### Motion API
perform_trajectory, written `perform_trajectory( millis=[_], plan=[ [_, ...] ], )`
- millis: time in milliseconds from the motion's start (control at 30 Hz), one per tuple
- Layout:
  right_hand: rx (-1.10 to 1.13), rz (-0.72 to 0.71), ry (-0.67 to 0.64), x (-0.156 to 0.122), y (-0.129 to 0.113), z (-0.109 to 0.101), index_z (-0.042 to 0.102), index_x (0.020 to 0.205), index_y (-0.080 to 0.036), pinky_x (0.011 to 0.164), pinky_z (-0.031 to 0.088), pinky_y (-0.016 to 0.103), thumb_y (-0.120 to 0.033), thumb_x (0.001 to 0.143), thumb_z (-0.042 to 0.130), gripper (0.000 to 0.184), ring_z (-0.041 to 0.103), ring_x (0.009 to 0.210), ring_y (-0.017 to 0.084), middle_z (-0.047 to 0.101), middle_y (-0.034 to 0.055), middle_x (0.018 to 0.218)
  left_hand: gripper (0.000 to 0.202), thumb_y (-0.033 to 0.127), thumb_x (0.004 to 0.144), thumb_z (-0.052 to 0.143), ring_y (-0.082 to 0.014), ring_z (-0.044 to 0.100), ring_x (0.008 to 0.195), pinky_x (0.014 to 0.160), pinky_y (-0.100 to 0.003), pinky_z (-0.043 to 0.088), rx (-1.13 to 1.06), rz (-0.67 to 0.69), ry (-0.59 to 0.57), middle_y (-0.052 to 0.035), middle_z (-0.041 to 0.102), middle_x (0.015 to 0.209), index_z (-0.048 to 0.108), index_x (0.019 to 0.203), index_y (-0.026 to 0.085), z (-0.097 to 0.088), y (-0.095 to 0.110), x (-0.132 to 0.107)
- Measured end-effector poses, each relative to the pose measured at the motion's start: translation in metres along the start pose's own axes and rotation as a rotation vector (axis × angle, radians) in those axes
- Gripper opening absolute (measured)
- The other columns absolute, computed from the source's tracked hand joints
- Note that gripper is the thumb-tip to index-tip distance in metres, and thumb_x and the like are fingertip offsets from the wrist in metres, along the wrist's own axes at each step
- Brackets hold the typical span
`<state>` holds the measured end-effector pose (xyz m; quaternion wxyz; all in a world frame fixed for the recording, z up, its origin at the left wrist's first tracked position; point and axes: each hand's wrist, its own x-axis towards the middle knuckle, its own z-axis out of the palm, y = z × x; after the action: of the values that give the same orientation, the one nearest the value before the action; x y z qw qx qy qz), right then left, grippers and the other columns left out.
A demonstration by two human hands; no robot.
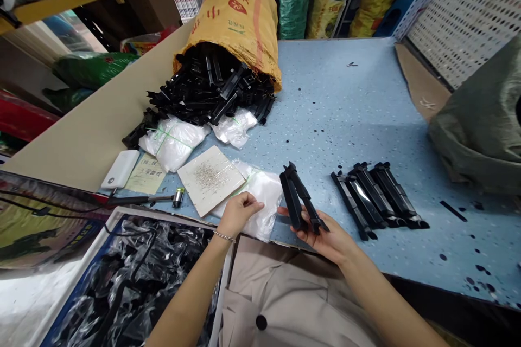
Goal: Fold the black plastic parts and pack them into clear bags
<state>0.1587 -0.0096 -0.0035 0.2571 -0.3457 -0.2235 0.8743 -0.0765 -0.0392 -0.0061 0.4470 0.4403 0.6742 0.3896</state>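
Note:
Near the table's front edge, my right hand [325,238] is closed around two long black plastic parts [293,200], which stick up side by side from the fingers. My left hand [240,214] hovers over a stack of clear plastic bags [262,200], its thumb and index finger close together; whether anything thin is between them I cannot make out. Just left of that stack, partly on it, lies a square white board [211,179] sprinkled with small brown specks. Several matching black parts [376,195] lie in a row to the right of my right hand.
A yellow woven sack [244,16] spills a heap of black parts [211,87] at the back left. Bundled plastic bags [173,141], a white power bank [121,169] and a hammer-like tool [178,197] lie left. A crate [87,265] of bagged parts stands below; a grey-green sack [480,119] sits right.

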Motion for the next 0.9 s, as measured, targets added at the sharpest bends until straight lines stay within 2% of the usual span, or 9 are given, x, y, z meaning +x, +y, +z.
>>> perform_trajectory(
  millis=[100,267,367,467,600,733,900],
  plan=[
    [0.011,0.004,-0.028,0.000,-0.002,0.005,0.067,0.097,-0.015,0.059,0.053,0.020,-0.023,0.081,0.069,0.018,0.068,0.072,0.012,0.068,0.0131,0.117,0.022,0.038,0.069,0.067,-0.0103,0.050,0.055,0.053,-0.024,0.039,0.001,-0.002,-0.082,-0.0008,0.060,0.073,0.064,0.066,0.016,0.000,0.002,-0.001],
    [0.085,0.033,-0.079,0.005,-0.006,0.017,0.066,0.092,-0.016,0.057,0.054,0.020,-0.022,0.079,0.069,0.015,0.068,0.071,0.012,0.068,0.0126,0.116,0.026,0.031,0.061,0.072,-0.0117,0.049,0.058,0.055,-0.023,0.036,0.221,0.032,0.063,0.0019,0.054,0.059,0.053,0.051,0.018,0.009,0.005,-0.002],
    [0.061,0.026,-0.083,0.011,-0.008,0.024,0.066,0.096,-0.014,0.056,0.054,0.019,-0.020,0.080,0.068,0.018,0.068,0.070,0.012,0.068,0.0137,0.115,0.016,0.030,0.069,0.065,-0.0123,0.051,0.058,0.055,-0.023,0.038,0.181,0.021,-0.042,0.0005,0.058,0.060,0.062,0.060,0.017,0.008,0.007,-0.002],
    [0.042,0.021,-0.081,0.016,-0.008,0.027,0.067,0.094,-0.013,0.056,0.055,0.019,-0.020,0.081,0.067,0.014,0.069,0.072,0.013,0.068,0.0146,0.115,0.016,0.030,0.074,0.058,-0.0122,0.051,0.054,0.054,-0.024,0.040,0.086,-0.028,-0.117,0.0004,0.059,0.058,0.068,0.071,0.017,0.003,0.008,-0.001],
    [0.034,0.036,-0.098,0.023,-0.003,0.028,0.067,0.093,-0.013,0.054,0.055,0.019,-0.021,0.080,0.068,0.015,0.069,0.071,0.013,0.068,0.0136,0.114,0.008,0.024,0.067,0.062,-0.0128,0.053,0.057,0.054,-0.024,0.039,0.182,-0.019,-0.053,0.0006,0.060,0.059,0.064,0.062,0.018,0.005,0.008,-0.001],
    [0.025,-0.004,-0.076,0.022,-0.003,0.025,0.067,0.092,-0.015,0.054,0.054,0.018,-0.022,0.080,0.070,0.015,0.068,0.072,0.013,0.069,0.0135,0.114,0.021,0.029,0.064,0.067,-0.0107,0.046,0.052,0.051,-0.023,0.033,0.209,-0.030,0.042,0.0040,0.051,0.052,0.052,0.053,0.018,0.012,0.007,-0.001],
    [-0.009,-0.003,-0.066,0.018,-0.007,0.026,0.068,0.094,-0.014,0.056,0.054,0.019,-0.023,0.079,0.070,0.017,0.069,0.074,0.014,0.069,0.0135,0.114,0.021,0.027,0.066,0.067,-0.0108,0.046,0.052,0.051,-0.023,0.032,0.243,-0.014,0.035,0.0047,0.051,0.053,0.052,0.055,0.019,0.018,0.005,0.000]
  ],
)
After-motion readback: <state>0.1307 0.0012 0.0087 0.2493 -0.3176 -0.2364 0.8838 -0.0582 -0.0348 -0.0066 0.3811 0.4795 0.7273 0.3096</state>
